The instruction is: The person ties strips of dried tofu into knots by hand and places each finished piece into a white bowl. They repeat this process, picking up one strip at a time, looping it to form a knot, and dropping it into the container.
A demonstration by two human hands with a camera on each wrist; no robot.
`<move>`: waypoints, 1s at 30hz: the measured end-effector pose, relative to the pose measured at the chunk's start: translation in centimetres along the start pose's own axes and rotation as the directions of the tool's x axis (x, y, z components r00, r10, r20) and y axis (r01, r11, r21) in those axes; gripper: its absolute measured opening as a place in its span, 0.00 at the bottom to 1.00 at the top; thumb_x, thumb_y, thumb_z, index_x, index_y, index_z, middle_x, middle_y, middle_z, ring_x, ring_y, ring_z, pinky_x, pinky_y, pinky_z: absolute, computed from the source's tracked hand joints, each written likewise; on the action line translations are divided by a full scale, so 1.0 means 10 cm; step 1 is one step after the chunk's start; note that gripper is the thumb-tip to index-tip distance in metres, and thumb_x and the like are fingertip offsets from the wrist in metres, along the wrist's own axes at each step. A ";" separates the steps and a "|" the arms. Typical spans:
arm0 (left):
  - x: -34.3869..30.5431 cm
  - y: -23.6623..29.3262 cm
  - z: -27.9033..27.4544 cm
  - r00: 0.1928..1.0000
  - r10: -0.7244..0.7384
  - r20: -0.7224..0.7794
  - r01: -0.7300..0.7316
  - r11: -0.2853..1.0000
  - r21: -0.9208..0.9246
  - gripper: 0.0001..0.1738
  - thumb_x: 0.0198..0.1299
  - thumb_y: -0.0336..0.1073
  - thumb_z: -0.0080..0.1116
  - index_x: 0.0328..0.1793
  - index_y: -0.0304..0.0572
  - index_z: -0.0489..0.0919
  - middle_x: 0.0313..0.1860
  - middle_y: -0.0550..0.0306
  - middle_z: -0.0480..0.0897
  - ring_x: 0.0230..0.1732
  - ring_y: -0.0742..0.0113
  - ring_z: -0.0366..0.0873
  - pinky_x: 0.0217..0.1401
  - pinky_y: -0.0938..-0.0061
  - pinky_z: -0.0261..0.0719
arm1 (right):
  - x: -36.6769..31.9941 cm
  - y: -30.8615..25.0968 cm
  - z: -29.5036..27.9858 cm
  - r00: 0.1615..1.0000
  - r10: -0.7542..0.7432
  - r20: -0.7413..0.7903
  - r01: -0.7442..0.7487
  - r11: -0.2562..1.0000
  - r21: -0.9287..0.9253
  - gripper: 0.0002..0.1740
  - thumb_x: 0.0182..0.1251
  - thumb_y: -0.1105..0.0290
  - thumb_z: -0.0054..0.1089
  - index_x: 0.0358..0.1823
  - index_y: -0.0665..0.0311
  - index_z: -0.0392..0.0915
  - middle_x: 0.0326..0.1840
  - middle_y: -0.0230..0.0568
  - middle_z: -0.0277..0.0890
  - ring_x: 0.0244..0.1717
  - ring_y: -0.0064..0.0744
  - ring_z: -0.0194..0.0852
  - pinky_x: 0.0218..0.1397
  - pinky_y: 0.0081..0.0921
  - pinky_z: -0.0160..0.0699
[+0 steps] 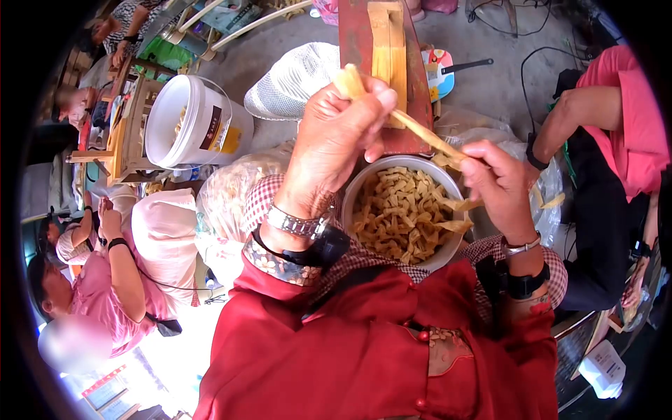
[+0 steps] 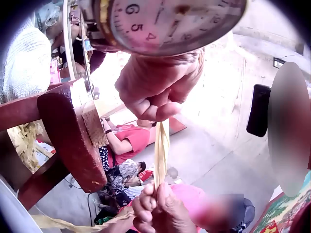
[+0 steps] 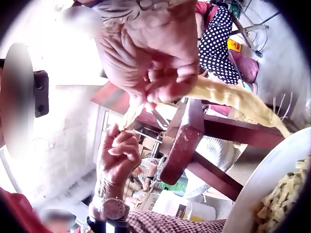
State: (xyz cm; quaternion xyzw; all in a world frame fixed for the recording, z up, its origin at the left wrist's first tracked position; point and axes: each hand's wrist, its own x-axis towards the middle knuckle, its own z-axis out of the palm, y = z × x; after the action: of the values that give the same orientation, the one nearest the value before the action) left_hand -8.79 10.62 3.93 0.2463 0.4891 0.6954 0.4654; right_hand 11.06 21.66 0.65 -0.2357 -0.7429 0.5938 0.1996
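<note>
A pale yellow strip (image 1: 428, 134) is stretched between both hands above a white tub (image 1: 346, 203) filled with short, twisted yellow pieces (image 1: 399, 213). The left hand (image 1: 336, 140) pinches the strip, and a thick end of it pokes up past the fingers. Thumb and fingers of the right hand (image 1: 498, 183) grip the other end. In the left wrist view the strip (image 2: 162, 150) runs straight between the two hands. A longer length (image 3: 238, 99) trails from the right hand (image 3: 150, 63) towards the tub's rim in the right wrist view.
Beyond the tub stands a red wooden bench (image 1: 353, 49) with a lighter wood block (image 1: 388, 56). A white bucket (image 1: 168, 122), a white mesh item (image 1: 297, 80) and plastic bags (image 1: 241, 192) are on the left. People sit at both sides; one wears a pink top (image 1: 633, 119).
</note>
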 end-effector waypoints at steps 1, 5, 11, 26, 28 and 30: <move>0.00 -0.02 0.02 1.000 0.000 -0.001 0.000 1.000 0.030 0.05 0.62 0.31 0.53 0.41 0.37 0.75 0.20 0.69 0.66 0.15 0.85 0.55 0.14 0.88 0.61 | 0.02 -0.05 0.05 0.998 0.061 0.035 -0.062 0.997 0.044 0.10 0.66 0.70 0.55 0.45 0.67 0.74 0.31 0.28 0.72 0.29 0.12 0.68 0.25 0.12 0.69; -0.05 -0.06 0.08 0.999 -0.037 0.006 0.036 0.997 0.068 0.04 0.62 0.30 0.55 0.40 0.39 0.74 0.20 0.71 0.64 0.16 0.84 0.56 0.15 0.87 0.60 | 0.04 -0.16 0.22 0.994 0.038 0.101 -0.047 0.995 0.088 0.10 0.68 0.67 0.52 0.40 0.68 0.75 0.29 0.32 0.73 0.29 0.18 0.71 0.26 0.17 0.70; 0.01 0.01 -0.07 0.998 0.017 0.054 -0.011 0.994 -0.106 0.02 0.60 0.27 0.56 0.38 0.40 0.76 0.22 0.67 0.71 0.18 0.84 0.63 0.16 0.86 0.64 | 0.14 -0.23 0.04 0.979 -0.193 0.062 0.201 0.961 -0.189 0.13 0.68 0.66 0.51 0.29 0.69 0.73 0.19 0.37 0.68 0.22 0.25 0.67 0.27 0.24 0.63; 0.73 0.11 -0.20 0.970 0.221 -0.102 -0.200 0.963 0.183 0.07 0.62 0.33 0.55 0.36 0.37 0.77 0.23 0.66 0.73 0.20 0.81 0.67 0.19 0.84 0.66 | 1.24 -0.20 -0.12 0.810 -0.584 0.050 0.423 0.524 -0.740 0.08 0.67 0.65 0.50 0.32 0.61 0.71 0.21 0.48 0.71 0.25 0.52 0.72 0.25 0.40 0.67; 0.77 -0.03 -0.21 0.967 0.198 -0.162 -0.132 0.928 0.348 0.08 0.62 0.34 0.56 0.35 0.37 0.77 0.21 0.66 0.73 0.17 0.81 0.66 0.17 0.84 0.65 | 1.23 0.00 -0.02 0.864 -0.500 0.056 0.341 0.500 -0.796 0.08 0.66 0.65 0.50 0.32 0.60 0.71 0.21 0.48 0.72 0.25 0.53 0.72 0.25 0.42 0.68; 0.78 -0.05 -0.26 0.912 0.380 -0.153 -0.181 0.709 0.681 0.12 0.61 0.38 0.57 0.31 0.38 0.77 0.16 0.67 0.72 0.12 0.81 0.64 0.15 0.84 0.63 | 1.17 0.08 0.01 0.928 -0.366 0.070 0.262 0.509 -0.820 0.09 0.66 0.64 0.49 0.32 0.61 0.71 0.21 0.52 0.71 0.25 0.56 0.72 0.25 0.45 0.67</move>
State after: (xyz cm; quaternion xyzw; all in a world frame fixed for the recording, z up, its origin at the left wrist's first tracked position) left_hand -14.19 16.39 1.58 0.3635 0.7178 0.5710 0.1628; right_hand 1.59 28.61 0.00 -0.1950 -0.9494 0.1227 0.2135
